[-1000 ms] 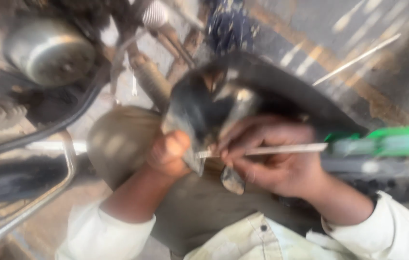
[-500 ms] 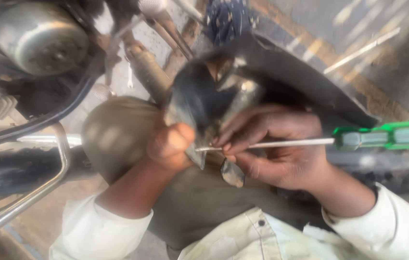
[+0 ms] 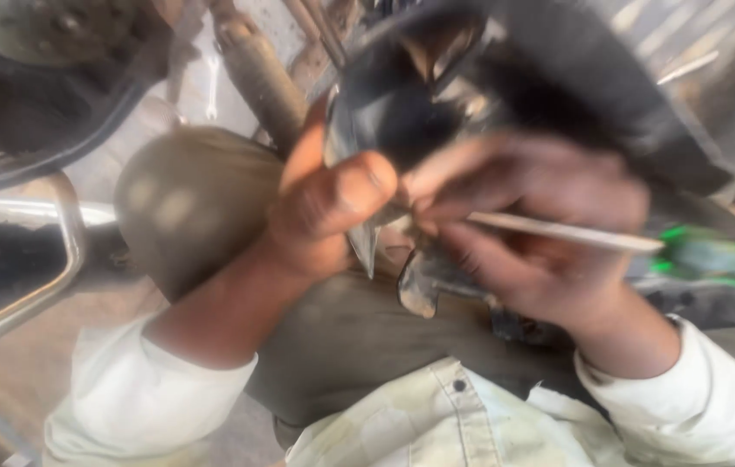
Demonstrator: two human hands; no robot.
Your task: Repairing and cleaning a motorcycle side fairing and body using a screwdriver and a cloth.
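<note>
Your left hand (image 3: pixel 329 212) grip is clamped on the lower edge of the black moulded plastic housing (image 3: pixel 437 104), thumb pressed on top. Your right hand (image 3: pixel 540 233) grip is closed round the thin steel shaft of the green-handled screwdriver (image 3: pixel 575 232), tip just beside your left thumb. The housing sits just above both grips. Chrome tube frame (image 3: pixel 65 251) well left of them; everything is blurred.

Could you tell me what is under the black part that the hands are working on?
Under the black part lies the person's lap in dark trousers. Both hands and the part hide whatever lies directly beneath.
</note>
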